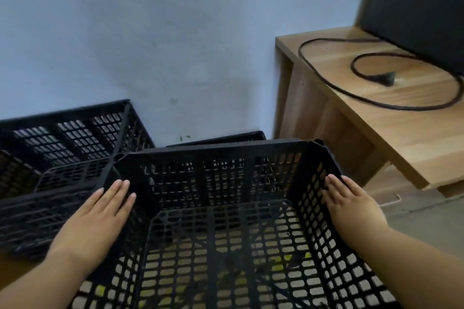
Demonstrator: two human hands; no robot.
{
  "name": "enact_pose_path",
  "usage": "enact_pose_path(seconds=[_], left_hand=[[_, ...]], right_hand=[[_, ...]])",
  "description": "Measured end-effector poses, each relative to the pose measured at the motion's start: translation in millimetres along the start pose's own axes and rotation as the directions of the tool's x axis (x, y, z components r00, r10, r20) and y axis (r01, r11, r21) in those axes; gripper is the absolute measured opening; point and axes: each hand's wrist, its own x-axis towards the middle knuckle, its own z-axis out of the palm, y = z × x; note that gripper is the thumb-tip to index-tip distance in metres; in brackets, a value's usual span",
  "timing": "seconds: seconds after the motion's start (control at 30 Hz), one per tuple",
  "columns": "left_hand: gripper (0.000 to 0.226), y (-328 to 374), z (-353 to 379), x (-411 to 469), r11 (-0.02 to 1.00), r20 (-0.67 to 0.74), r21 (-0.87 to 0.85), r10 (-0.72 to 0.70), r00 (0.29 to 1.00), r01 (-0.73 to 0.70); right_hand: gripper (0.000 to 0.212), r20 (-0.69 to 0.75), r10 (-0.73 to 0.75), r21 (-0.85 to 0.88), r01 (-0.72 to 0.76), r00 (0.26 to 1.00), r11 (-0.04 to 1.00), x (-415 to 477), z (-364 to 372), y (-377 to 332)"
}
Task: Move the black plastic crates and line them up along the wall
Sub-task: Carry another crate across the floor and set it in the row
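A black perforated plastic crate (221, 178) fills the lower middle of the head view, its far rim close to the pale blue wall (175, 45). My left hand (98, 218) lies flat over its left rim with the fingers together. On the right rim, my right hand (351, 206) rests the same way; both thumbs are hidden outside the walls. A second black crate (62, 138) stands on the left against the wall, touching the held crate's corner. The rim of a third crate (226, 138) shows just behind the held one, at the wall.
A low wooden table (376, 133) stands close on the right, against the wall. It carries a looped black cable (326, 83) and a large black box (421, 2). Grey floor (426, 221) shows beside the table's base.
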Motion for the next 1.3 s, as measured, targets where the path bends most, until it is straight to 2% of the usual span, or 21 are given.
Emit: enact_pose_path(seconds=[0.2, 0.5, 0.7, 0.8, 0.87, 0.93, 1.0, 1.03, 1.13, 1.23, 1.3], left_hand=[[0.073, -11.2, -13.8, 70.0, 1.0, 0.013, -0.025, -0.012, 1.0, 0.013], [0.071, -37.4, 0.6, 172.1, 1.0, 0.003, -0.004, -0.01, 1.0, 0.01], [0.066, -67.4, 17.3, 254.7, 0.998, -0.072, -0.048, 0.035, 0.997, -0.038], [0.068, -82.2, 25.3, 287.7, 0.995, -0.136, -0.076, 0.06, 0.989, -0.071], [0.076, -88.0, 33.9, 309.9, 0.978, -0.318, -0.157, 0.078, 0.945, -0.134], [0.082, -94.5, 41.8, 327.3, 0.978, -0.399, -0.13, 0.1, 0.911, -0.164], [0.09, -100.3, 43.3, 342.3, 0.975, -0.353, -0.164, 0.082, 0.932, -0.148], [0.089, -102.4, 46.6, 350.1, 0.962, -0.364, -0.228, 0.059, 0.929, -0.151], [0.085, -110.1, 52.8, 366.2, 0.946, -0.45, -0.265, 0.049, 0.892, -0.186], [0.061, -110.2, 54.7, 370.6, 0.935, -0.494, -0.289, 0.04, 0.869, -0.207], [0.06, -111.5, 52.3, 369.4, 0.927, -0.494, -0.312, 0.028, 0.869, -0.208]], right_hand=[[0.06, 0.062, -0.077, 0.002, 0.077, 0.995, 0.997, 74.9, -25.0, 28.1], [0.059, 0.066, -0.032, 0.005, 0.032, 0.997, 0.999, 182.4, -62.5, 49.1], [0.06, 0.051, -0.001, -0.028, 0.003, 0.999, 1.0, 255.1, -82.9, 47.3], [0.062, 0.111, -0.008, -0.018, 0.011, 0.994, 1.0, 283.4, -89.3, 43.3], [0.063, 0.144, -0.006, -0.032, 0.011, 0.99, 0.999, 300.0, -93.5, 40.2], [0.062, 0.162, 0.01, -0.057, -0.001, 0.987, 0.998, 315.4, -98.2, 37.3], [0.061, 0.151, 0.034, -0.083, -0.021, 0.988, 0.996, 328.2, -104.1, 36.5], [0.06, 0.154, 0.042, -0.101, -0.026, 0.987, 0.995, 333.1, -107.3, 37.5], [0.06, 0.152, 0.075, -0.058, -0.067, 0.986, 0.996, 348.9, -112.6, 40.7], [0.061, 0.118, 0.06, -0.008, -0.059, 0.991, 0.998, 359.1, -114.8, 41.8], [0.06, 0.098, 0.055, 0.005, -0.055, 0.994, 0.998, 364.5, -113.4, 41.6]])
